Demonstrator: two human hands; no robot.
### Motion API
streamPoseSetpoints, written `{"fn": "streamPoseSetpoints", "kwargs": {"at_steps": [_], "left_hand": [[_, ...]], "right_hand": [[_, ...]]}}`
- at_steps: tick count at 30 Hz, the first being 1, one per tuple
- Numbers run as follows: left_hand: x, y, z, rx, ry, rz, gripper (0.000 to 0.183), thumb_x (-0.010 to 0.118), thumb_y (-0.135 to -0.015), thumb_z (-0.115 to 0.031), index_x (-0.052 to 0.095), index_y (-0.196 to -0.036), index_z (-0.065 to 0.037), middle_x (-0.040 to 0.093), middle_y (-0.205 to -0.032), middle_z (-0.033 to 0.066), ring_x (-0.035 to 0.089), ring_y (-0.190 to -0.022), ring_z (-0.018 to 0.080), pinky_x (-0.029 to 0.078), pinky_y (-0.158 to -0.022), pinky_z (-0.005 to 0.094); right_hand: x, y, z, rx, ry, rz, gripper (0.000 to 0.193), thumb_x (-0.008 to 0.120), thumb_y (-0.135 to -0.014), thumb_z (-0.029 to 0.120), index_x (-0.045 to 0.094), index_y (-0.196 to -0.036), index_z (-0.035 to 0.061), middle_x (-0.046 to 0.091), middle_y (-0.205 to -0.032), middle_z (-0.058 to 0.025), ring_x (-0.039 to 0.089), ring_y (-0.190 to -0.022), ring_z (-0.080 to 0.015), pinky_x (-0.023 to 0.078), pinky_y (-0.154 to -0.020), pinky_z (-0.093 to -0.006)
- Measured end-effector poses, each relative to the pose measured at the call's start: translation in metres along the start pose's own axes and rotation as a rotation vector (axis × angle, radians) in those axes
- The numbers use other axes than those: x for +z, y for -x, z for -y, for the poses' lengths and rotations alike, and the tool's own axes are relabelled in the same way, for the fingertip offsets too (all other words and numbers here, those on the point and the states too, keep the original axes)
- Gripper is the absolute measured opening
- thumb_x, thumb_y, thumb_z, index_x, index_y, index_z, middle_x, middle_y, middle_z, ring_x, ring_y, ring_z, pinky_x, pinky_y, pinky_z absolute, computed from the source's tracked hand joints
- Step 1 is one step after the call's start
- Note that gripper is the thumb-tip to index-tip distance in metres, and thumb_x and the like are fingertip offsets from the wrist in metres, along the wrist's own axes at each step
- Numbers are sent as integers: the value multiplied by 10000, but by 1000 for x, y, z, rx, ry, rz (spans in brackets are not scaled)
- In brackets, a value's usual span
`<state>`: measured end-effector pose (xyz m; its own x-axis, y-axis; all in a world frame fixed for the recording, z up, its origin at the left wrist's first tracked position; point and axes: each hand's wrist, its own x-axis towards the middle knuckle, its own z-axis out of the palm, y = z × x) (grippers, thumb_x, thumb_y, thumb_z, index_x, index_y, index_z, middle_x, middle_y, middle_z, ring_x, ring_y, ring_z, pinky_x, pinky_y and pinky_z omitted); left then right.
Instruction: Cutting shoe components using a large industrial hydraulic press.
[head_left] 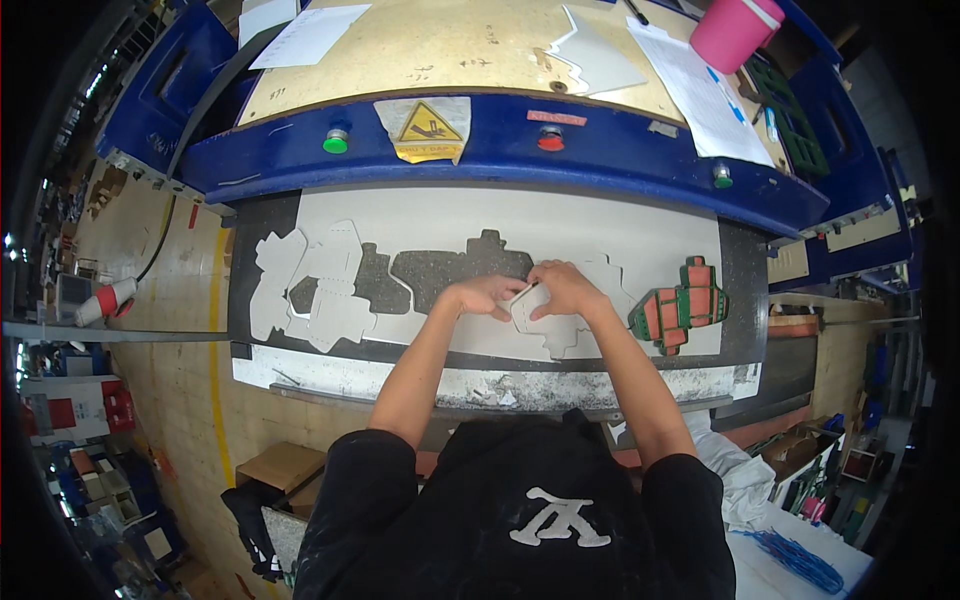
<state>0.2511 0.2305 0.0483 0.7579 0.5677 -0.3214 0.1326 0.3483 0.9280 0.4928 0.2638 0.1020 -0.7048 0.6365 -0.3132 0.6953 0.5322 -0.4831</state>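
My right hand (563, 289) pinches a pale grey-white cut-out piece (529, 309) between its thumb and fingers, tilting it up from the sheet. My left hand (480, 296) closes on the same piece's left edge; its fingertips are partly hidden. Beneath them lies a large white sheet (440, 212) on a dark speckled cutting bed (745, 270). Dark openings in the sheet have stepped outlines. Left of my hands rest several loose cut-out pieces (335, 255). On the sheet's right end sits a cutting die (682, 308) with green edges and pink-red filling.
A blue press beam (490, 140) spans the far side, carrying green buttons (336, 141), a red button (550, 138) and a yellow warning label (430, 125). Papers (690, 90) and a pink container (735, 32) stand on top. A cardboard box (280, 466) sits below left.
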Motion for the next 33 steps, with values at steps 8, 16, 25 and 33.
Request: {"fn": "streamPoseSetpoints", "kwargs": {"at_steps": [8,16,25,33], "left_hand": [[13,5,32,-73,-612,-429,487,869,-747,-24,729,-1208,-94,784,-1077,178,743,-1027,320,579,-889,444],[88,22,-9,394,-533,-824,779,925,-785,-246,594,-1468,-71,604,-1447,235,619,-1314,399,454,-1159,513],[135,47,-65,153,-248,-1093,405,726,-1028,-354,736,-1084,47,759,-989,257,749,-793,357,583,-704,456],[-10,289,91,-728,-601,-1599,908,849,-778,-714,718,-1162,98,755,-990,237,765,-871,398,607,-755,483]], "right_hand": [[2,20,-15,-104,-175,-14,367,934,-761,174,762,-1058,45,711,-1065,-134,677,-1080,-340,536,-956,-422],[-66,67,-56,-157,-912,-128,193,890,-785,11,730,-894,21,698,-972,-63,647,-938,-202,514,-881,-358],[-51,52,30,-169,-676,-583,665,889,-837,99,578,-1421,27,607,-1381,-110,592,-1275,-247,463,-1106,-381],[92,181,-123,1012,-99,-1313,969,925,-814,478,509,-1473,-99,550,-1460,-317,555,-1347,-444,431,-1176,-520]]}}
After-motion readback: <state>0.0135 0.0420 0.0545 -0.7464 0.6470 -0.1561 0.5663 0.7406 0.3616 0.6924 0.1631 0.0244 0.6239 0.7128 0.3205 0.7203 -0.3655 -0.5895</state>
